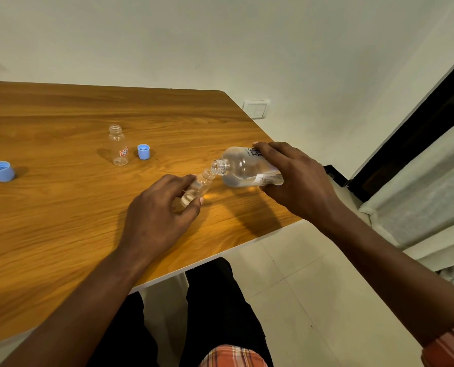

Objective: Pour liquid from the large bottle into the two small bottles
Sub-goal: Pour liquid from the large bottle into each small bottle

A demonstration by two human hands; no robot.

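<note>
Currently mid-pour. Right hand (297, 178) wraps curled fingers round the labelled body of the large bottle (243, 166), which is tipped near-horizontal above the table (61, 221) near its right edge. Its mouth meets the neck of the first small bottle (198, 186). Left hand (165, 205) pinches that tilted bottle between thumb and fingers; a little clear liquid sits in its base. Second small bottle (118, 145) stands upright and uncapped, back-left, blue cap (143, 151) just beside it. All look like thin, light plastic, probably squashy and slick when wet. Best hold is mid-body, necks left free.
</note>
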